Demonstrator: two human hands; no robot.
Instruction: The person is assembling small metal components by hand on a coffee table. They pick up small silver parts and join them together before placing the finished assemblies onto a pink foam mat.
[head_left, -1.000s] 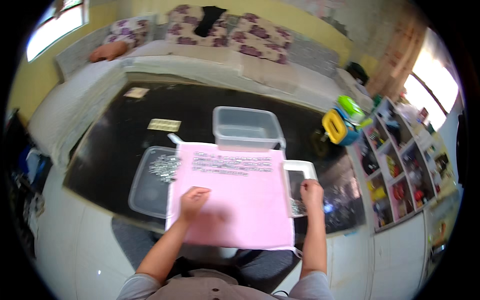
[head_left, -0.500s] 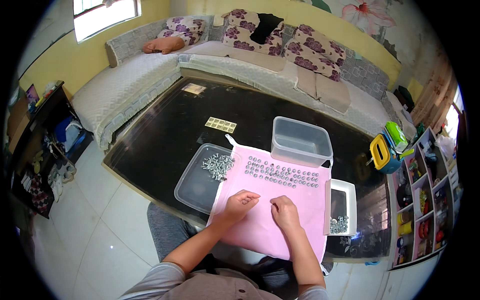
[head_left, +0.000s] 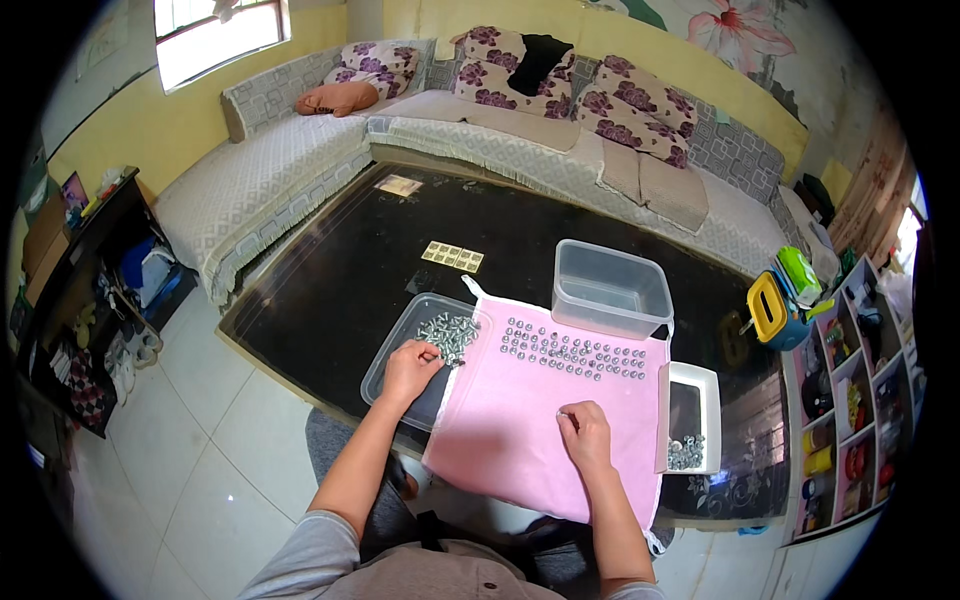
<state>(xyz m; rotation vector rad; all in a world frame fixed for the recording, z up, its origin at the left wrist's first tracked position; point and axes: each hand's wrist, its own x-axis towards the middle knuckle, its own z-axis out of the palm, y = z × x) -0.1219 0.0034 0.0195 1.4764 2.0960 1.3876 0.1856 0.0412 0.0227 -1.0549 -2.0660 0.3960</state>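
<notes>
My left hand [head_left: 411,372] reaches over a shallow clear plastic tray [head_left: 386,347], its fingertips drawn together at the near edge of a pile of metal bolts [head_left: 450,336]. Whether a bolt is between them is too small to tell. Above the pink cloth [head_left: 510,440], my right hand [head_left: 587,436] is closed, thumb against the curled fingers; what it holds, if anything, I cannot make out. Several rows of small metal pieces, apparently bolts with nuts [head_left: 572,350], stand across the far part of the cloth. Beside its right edge, a white open box [head_left: 708,420] contains loose metal nuts [head_left: 686,453].
A deep clear plastic container [head_left: 612,290] stands behind the rows. Farther left on the black table [head_left: 330,260] lies a yellowish sheet of small squares [head_left: 452,256]. A blue and yellow bin [head_left: 768,312] and a compartmented shelf [head_left: 840,400] are at the right. A sofa [head_left: 440,115] lines the back.
My left hand has moved left from the cloth to the bolts in the tray. My right hand stays over the cloth. The whole view has shifted slightly.
</notes>
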